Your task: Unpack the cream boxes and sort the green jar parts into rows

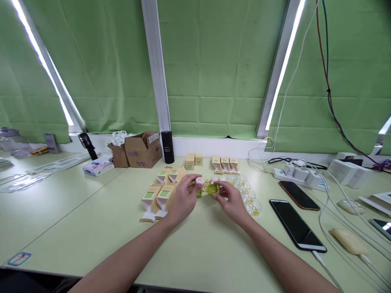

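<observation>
Both hands meet over the middle of the pale green worktop (91, 211), well in from its near edge. The left hand (183, 200) has its fingers curled, pinching a small round pink piece (200, 180) at the fingertips, with a bit of green showing just under it. The right hand (232, 200) pinches a small green case (213, 189) between thumb and fingers; the case sits just beside the pink piece, and whether they touch cannot be told.

To the left of the hands lie several tan cartons with green labels (159, 195), some with flaps open. Beyond the hands, toward the far edge, stand two small closed boxes (194, 160) and a row of three open cartons (225, 165). To the right of the right hand runs a line of clear plastic trays (249, 197) holding small yellow bits.

Further right lie two dark phones (296, 224), one with a cable plugged in, and a white power strip (301, 176) near the far edge. At the far left-centre stand a brown cardboard box (143, 149) and a black cylinder (167, 146).
</observation>
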{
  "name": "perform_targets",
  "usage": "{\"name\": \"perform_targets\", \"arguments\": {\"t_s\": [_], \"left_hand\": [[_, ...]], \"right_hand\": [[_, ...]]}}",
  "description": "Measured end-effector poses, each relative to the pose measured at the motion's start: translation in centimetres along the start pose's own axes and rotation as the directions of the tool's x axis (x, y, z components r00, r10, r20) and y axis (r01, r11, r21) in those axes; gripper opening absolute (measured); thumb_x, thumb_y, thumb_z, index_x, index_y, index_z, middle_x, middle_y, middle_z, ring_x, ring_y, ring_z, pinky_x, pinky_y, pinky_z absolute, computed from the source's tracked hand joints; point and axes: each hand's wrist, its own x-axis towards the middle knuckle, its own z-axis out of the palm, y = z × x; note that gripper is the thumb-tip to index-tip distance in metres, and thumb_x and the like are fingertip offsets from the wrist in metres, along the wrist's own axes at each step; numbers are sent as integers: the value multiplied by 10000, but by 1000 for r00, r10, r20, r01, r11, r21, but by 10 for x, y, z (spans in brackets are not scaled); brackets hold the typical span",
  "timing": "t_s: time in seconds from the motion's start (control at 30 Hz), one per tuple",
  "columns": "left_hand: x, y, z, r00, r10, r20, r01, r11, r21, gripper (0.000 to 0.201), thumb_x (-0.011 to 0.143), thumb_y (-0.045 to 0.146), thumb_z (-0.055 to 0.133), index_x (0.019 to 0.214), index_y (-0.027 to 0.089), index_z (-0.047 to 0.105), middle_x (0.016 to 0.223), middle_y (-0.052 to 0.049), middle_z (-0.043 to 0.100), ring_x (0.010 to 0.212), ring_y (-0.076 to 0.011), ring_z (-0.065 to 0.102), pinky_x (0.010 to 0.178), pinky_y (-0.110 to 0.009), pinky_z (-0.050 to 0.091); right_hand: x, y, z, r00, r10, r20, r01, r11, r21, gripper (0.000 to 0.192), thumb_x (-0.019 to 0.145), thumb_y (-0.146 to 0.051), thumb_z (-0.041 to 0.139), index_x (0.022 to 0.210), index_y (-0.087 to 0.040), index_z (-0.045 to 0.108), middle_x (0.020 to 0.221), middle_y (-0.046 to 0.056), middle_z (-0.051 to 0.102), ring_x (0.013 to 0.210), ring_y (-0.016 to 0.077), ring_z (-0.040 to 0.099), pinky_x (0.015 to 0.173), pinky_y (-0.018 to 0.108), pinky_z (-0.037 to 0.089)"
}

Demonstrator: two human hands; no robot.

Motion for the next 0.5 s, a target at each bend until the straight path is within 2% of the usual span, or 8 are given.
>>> {"name": "perform_targets", "arguments": {"t_s": [0.07,0.13,0.2,0.27,0.37,0.5], "left_hand": [[6,-6,-1,981,-194,-25,182,950,-253,268,946,330,688,1164,176,709,1223,-108,698,1162,-237,662,1061,-402,544],[11,-11,-1,932,-361,15,315,791,-524,251,948,275,688,1159,139,702,1175,-111,724,1106,-222,700,1091,-429,540],[14,-12,-1,889,-453,69,367,614,-699,207,968,206,647,1145,105,686,1125,-128,738,1062,-217,728,1087,-437,556],[16,-11,-1,860,-503,89,377,509,-774,170,990,149,588,1123,82,670,1079,-154,746,1032,-221,747,1060,-426,582],[17,-7,-1,829,-554,74,380,461,-802,167,1014,111,517,1094,71,658,1028,-170,751,998,-222,761,1006,-405,619],[15,-8,-1,813,-577,73,408,475,-780,173,1020,123,514,1122,85,649,1044,-166,752,964,-218,763,921,-397,651]], "right_hand": [[1,2,-3,998,39,-47,-39,999,-2,348,821,-321,735,1157,-232,717,996,78,717,782,211,671,731,373,591],[0,4,-3,994,86,-70,-83,996,44,383,834,-371,740,1186,-223,707,902,67,717,753,215,667,692,359,570],[-1,3,-1,989,128,-76,-119,987,110,426,852,-420,738,1222,-215,687,804,45,697,712,212,656,659,344,546],[-1,2,1,985,152,-85,-135,975,177,458,860,-461,742,1237,-211,672,753,27,682,685,206,645,646,337,528],[-1,0,2,978,172,-118,-137,957,256,482,857,-505,750,1225,-203,671,720,18,673,656,196,622,628,332,509],[2,-1,-2,968,193,-158,-138,943,304,486,858,-525,747,1211,-197,682,649,-10,622,600,171,562,581,312,469]]}}
